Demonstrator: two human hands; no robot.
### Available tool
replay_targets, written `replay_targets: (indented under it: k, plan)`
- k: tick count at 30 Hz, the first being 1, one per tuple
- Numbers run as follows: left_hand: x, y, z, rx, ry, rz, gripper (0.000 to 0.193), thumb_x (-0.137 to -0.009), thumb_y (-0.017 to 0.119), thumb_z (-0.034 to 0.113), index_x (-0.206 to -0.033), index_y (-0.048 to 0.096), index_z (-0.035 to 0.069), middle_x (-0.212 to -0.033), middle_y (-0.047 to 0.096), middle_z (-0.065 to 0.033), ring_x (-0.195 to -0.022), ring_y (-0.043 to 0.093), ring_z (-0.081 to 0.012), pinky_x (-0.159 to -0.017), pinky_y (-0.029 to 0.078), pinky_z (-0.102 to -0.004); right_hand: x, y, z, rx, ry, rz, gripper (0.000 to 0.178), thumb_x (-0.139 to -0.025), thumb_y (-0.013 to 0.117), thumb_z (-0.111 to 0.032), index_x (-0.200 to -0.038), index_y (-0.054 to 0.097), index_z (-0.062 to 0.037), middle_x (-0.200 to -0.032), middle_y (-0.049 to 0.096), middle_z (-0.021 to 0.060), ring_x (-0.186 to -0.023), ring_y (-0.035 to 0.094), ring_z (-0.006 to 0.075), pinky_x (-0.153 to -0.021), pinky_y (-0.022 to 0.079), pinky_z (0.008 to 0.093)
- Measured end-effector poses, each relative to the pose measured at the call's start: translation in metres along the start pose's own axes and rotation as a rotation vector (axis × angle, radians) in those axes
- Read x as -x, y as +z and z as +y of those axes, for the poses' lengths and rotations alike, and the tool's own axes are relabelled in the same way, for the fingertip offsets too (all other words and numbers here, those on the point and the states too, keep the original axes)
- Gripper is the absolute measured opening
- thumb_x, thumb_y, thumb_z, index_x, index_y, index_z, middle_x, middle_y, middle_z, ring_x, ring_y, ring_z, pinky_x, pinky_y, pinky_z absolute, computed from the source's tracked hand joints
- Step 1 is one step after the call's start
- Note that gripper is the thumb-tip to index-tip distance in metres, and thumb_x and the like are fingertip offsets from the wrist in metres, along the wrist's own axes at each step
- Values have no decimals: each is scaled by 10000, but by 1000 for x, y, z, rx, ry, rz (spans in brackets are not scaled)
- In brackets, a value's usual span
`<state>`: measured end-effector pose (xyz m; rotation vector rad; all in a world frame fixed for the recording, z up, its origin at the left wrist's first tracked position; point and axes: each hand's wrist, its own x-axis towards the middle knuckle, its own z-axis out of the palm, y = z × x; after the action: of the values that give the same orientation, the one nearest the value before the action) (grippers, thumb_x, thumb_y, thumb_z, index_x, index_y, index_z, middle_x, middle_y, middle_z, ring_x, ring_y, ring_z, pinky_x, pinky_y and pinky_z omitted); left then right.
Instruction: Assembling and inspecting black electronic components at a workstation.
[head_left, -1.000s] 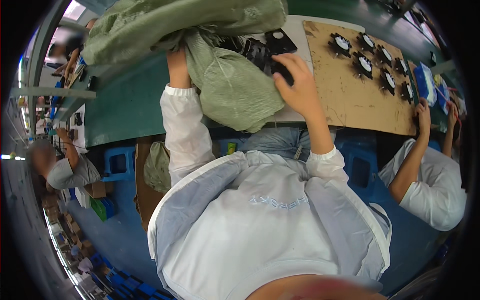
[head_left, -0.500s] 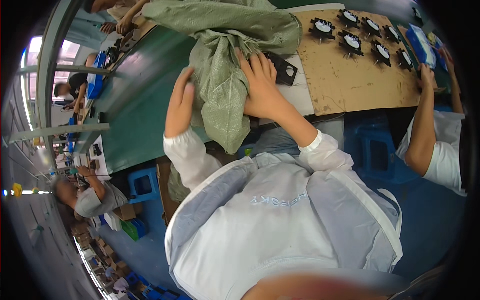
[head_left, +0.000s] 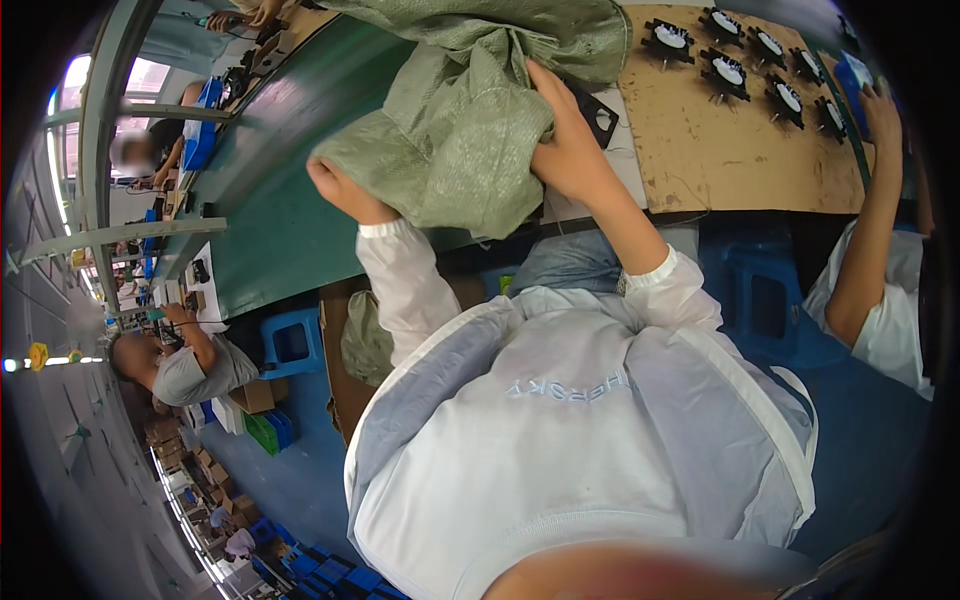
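Note:
A crumpled green woven sack (head_left: 450, 150) lies over the green table and rises between my hands. On its left, my left hand (head_left: 348, 192) is closed on a pulled-out corner, with its fingers partly hidden by the cloth. My right hand (head_left: 572, 145) grips the sack's right side, and folds hide some of its fingertips. The sack's upper part spreads away toward the far edge of the view. Right beside my right hand lies a flat black part (head_left: 603, 118) with a hole in it, partly covered.
On a brown board (head_left: 740, 175) at the right stand several black fixtures with white round parts (head_left: 728, 72). A co-worker's arm (head_left: 870, 250) reaches in at the far right. Blue stools (head_left: 292, 340) stand below the table edge. More people sit at the left.
My left hand has gone from standing open beside the sack to holding its corner, drawn out leftward. The sack's hanging lower end has lifted and spread wider. My right hand has shifted slightly right.

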<state>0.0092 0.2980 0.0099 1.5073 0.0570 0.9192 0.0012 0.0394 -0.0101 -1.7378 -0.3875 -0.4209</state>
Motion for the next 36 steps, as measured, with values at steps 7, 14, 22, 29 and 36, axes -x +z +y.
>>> replay_targets:
  k: [7, 14, 22, 29, 36]
  plan:
    - [-12, 30, 22, 179, -346, -352, 501, -1007, 531, 370, -1317, 488, -22, -1232, 600, -167, -1136, 599, -274, -946, 489, -376, -13, 5, 11, -9, 36, 149, 674, -781, 649, -132, -1418, 443, -57, -1403, 473, 216, -1315, 414, 417, -1121, 317, 443]
    - [48, 60, 43, -685, 470, -674, 501, -707, 775, 167, -1118, 582, -46, -1095, 624, -243, -1017, 576, -453, -860, 470, -450, -60, 2, -23, -107, 1, -34, 522, -842, 628, -113, -1350, 523, -56, -1382, 530, 140, -1284, 504, 300, -1083, 384, 366]
    - [21, 77, 26, -62, 264, -266, 314, -910, 657, 132, -1154, 604, -59, -1116, 678, -126, -935, 665, -220, -843, 532, -341, 28, -12, -15, 199, -251, 68, 1038, -653, 836, -421, -1501, 326, -104, -1557, 249, 232, -1415, 262, 450, -1130, 237, 552]
    - [-2, 88, 28, 530, -1, -169, 275, -969, 565, 155, -1153, 566, -49, -1100, 653, -136, -928, 656, -215, -816, 557, -357, 42, 12, -7, 362, -255, 59, 884, -680, 799, -383, -1460, 430, -190, -1550, 288, 199, -1372, 312, 439, -1086, 284, 544]
    - [-43, 72, 19, 390, 25, -227, 356, -994, 490, 303, -1187, 551, 10, -1153, 619, -135, -1006, 640, -269, -871, 562, -403, 45, 20, -6, 536, -270, 79, 853, -659, 829, -418, -1431, 474, -339, -1577, 254, 115, -1403, 230, 426, -1097, 232, 539]
